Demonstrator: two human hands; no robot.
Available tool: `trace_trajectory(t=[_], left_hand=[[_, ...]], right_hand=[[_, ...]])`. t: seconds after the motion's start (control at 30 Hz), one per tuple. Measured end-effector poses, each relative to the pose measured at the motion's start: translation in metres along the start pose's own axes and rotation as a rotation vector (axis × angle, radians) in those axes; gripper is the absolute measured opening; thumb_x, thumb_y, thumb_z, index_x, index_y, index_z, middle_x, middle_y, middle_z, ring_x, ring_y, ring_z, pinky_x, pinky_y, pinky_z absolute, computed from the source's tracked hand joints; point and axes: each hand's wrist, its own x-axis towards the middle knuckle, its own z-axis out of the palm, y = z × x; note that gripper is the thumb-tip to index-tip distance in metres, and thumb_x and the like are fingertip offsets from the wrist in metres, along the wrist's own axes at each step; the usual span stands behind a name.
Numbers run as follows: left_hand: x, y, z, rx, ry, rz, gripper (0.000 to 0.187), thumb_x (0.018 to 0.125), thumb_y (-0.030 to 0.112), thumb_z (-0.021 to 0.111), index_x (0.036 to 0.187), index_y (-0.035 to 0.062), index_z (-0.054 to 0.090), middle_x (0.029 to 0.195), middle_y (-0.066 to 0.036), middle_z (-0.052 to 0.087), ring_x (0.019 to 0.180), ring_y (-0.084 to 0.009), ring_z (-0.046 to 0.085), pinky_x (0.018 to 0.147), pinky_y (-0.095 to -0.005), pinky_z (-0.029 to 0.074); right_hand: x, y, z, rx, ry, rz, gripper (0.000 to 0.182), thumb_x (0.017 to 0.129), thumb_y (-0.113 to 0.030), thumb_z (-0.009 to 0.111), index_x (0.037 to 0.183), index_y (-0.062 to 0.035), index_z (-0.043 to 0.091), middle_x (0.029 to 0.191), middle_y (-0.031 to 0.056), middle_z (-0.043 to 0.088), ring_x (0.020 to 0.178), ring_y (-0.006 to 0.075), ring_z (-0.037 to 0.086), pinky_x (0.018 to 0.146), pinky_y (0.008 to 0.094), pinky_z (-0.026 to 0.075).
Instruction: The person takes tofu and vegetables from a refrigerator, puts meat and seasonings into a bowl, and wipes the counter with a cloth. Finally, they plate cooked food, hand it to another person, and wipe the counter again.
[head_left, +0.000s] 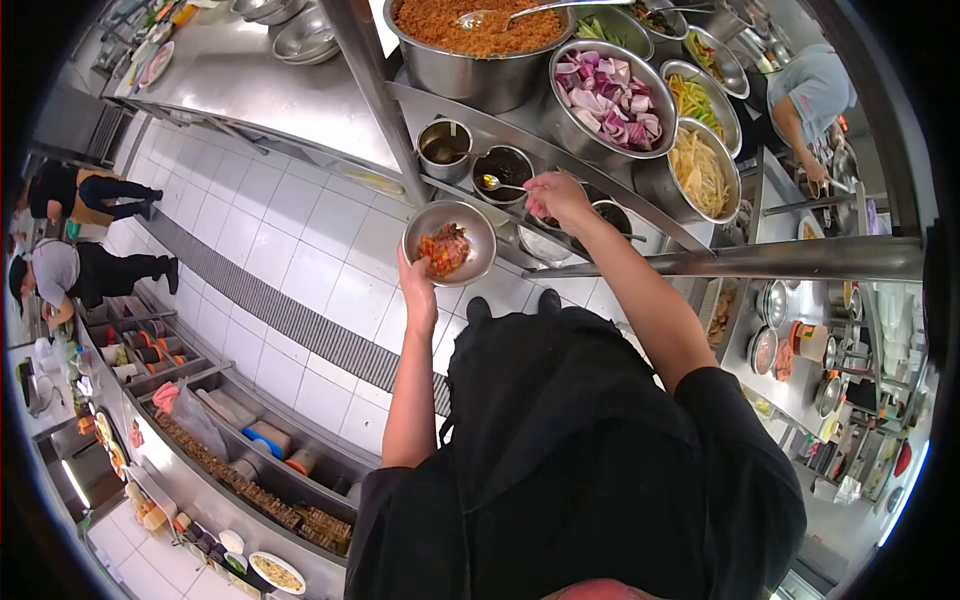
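My left hand (417, 280) grips the rim of a small steel bowl (478, 232) and holds it up in front of me. Inside the bowl lies a heap of chopped red and orange food (445, 252). My right hand (556, 198) is closed around the handle of a spoon (497, 183). The spoon's head, with something yellow on it, is over a steel pot of dark sauce (493, 163). Beside that pot stands another steel pot (444, 142) with liquid in it. A further container of dark contents (612, 215) sits partly behind my right wrist.
Above the pots, a shelf carries a large pot of orange-brown crumbly food (480, 30), a bowl of cut red onions (615, 100) and a bowl of pale strips (700, 175). A metal post (375, 100) rises close by. Other people (85, 270) work at left; another person (808, 95) stands at right.
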Motion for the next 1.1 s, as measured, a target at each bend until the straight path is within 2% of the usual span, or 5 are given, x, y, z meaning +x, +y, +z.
trace_trajectory(t=[0.23,0.33,0.77,0.97,1.1], left_hand=[[0.010,0.000,0.019,-0.036,0.028,-0.031,0.058,0.084,0.007,0.043,0.141,-0.0021,0.042,0.131,-0.016,0.055,0.122,-0.0244,0.051,0.108,-0.0349,0.037],[0.010,-0.001,0.029,-0.062,0.012,-0.030,0.060,0.084,0.010,0.043,0.143,-0.0021,0.041,0.132,-0.016,0.054,0.122,-0.0241,0.051,0.108,-0.0353,0.037],[0.015,-0.011,0.028,-0.101,-0.052,-0.103,0.062,0.085,0.006,0.043,0.147,-0.0019,0.038,0.138,-0.017,0.051,0.130,-0.0253,0.047,0.112,-0.0342,0.032],[0.016,-0.020,0.020,-0.003,0.006,0.018,0.059,0.085,0.012,0.045,0.143,0.0011,0.042,0.118,-0.011,0.056,0.101,-0.0173,0.051,0.090,-0.0293,0.043],[0.008,-0.013,0.015,-0.051,-0.004,-0.042,0.061,0.084,0.006,0.043,0.144,-0.0026,0.039,0.136,-0.017,0.052,0.127,-0.0254,0.048,0.112,-0.0355,0.033]], right_hand=[[-0.080,-0.020,0.011,-0.189,-0.128,-0.292,0.025,0.091,0.004,0.051,0.113,0.0000,0.062,0.089,0.0110,0.068,0.073,0.0203,0.065,0.064,0.0319,0.053],[-0.104,-0.024,0.027,-0.973,-0.019,-1.023,0.029,0.080,0.005,0.055,0.107,-0.0045,0.062,0.101,0.0149,0.067,0.091,0.0359,0.065,0.080,0.0445,0.054],[-0.099,-0.020,0.022,-1.105,-0.022,-1.085,0.025,0.081,0.000,0.057,0.105,-0.0061,0.060,0.098,0.0152,0.067,0.090,0.0331,0.068,0.079,0.0440,0.055],[-0.070,-0.038,0.014,-0.825,0.280,-0.693,0.016,0.090,-0.004,0.053,0.104,-0.0043,0.061,0.091,0.0194,0.069,0.090,0.0390,0.067,0.080,0.0478,0.053],[-0.002,-0.017,0.014,-0.819,0.346,-0.515,0.016,0.091,-0.008,0.054,0.101,-0.0038,0.066,0.094,0.0220,0.070,0.092,0.0398,0.067,0.084,0.0495,0.052]])
